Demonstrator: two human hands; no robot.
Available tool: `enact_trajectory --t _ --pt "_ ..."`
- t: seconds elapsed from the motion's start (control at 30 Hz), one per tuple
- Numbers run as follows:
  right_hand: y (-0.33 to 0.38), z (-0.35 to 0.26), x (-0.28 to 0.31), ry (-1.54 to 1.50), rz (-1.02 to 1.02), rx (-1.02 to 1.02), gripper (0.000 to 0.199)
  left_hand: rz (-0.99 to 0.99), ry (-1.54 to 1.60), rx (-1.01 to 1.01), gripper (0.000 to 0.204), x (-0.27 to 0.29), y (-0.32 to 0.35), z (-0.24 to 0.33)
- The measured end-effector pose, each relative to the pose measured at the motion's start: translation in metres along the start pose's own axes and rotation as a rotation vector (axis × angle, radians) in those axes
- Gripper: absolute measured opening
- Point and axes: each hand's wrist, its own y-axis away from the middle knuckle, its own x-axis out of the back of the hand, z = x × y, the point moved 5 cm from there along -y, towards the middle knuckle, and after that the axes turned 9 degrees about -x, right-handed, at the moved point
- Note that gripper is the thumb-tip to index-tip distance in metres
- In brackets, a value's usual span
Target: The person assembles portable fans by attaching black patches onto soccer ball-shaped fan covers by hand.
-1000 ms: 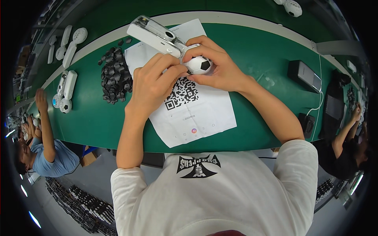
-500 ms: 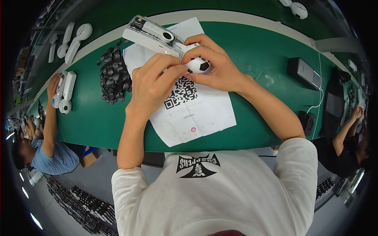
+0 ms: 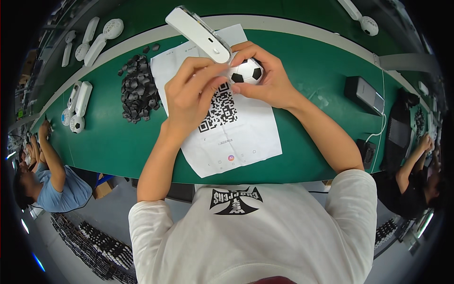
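Observation:
A white handheld fan (image 3: pixel 196 35) with a head patterned like a black-and-white football is held over the far part of a printed paper sheet (image 3: pixel 255 137). My right hand (image 3: pixel 274 80) curls around the ball-shaped head, thumb on its near side. Its long handle slants up to the far left, with a smooth white face and a small dark slot showing. At the joint between handle and head, my left hand (image 3: pixel 187 90) has its fingers drawn together in a pinch. Whatever lies between those fingertips is hidden and slightly blurred.
Small black pieces (image 3: pixel 137 90) lie heaped left of the paper. Further left are two more fans (image 3: pixel 82 99); others (image 3: pixel 97 47) rest beyond the table's pale rim. At right stand a dark box-shaped device (image 3: pixel 364 94) and a cabled black block (image 3: pixel 366 151). Co-workers sit on both sides.
The fan has been turned: its handle showed open insides and now shows a smooth white face, tilted higher. The left co-worker's hand has drawn away from the two fans on the table.

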Motion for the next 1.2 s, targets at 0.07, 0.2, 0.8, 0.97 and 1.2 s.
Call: enact_trajectory --t 0.07,0.2,0.8,0.97,1.2 --pt "0.001 0.001 0.001 0.001 0.016 -0.009 0.038 -0.099 -0.041 -0.06 0.028 -0.003 -0.003 0.009" --pt "0.001 0.0 -0.002 0.082 0.003 0.061 0.039 -0.161 -0.012 -0.127 0.025 -0.006 0.0 0.008" --pt "-0.001 0.016 0.005 -0.237 0.086 -0.156 0.067 0.035 0.338 0.202 0.013 -0.002 0.003 0.0" --pt "0.004 0.009 -0.004 -0.07 0.108 -0.084 0.062 -0.046 0.059 -0.077 0.017 -0.002 0.001 0.014" --pt "0.004 0.011 -0.003 -0.028 0.136 -0.046 0.064 -0.049 0.265 0.334 0.013 -0.014 0.007 0.006"
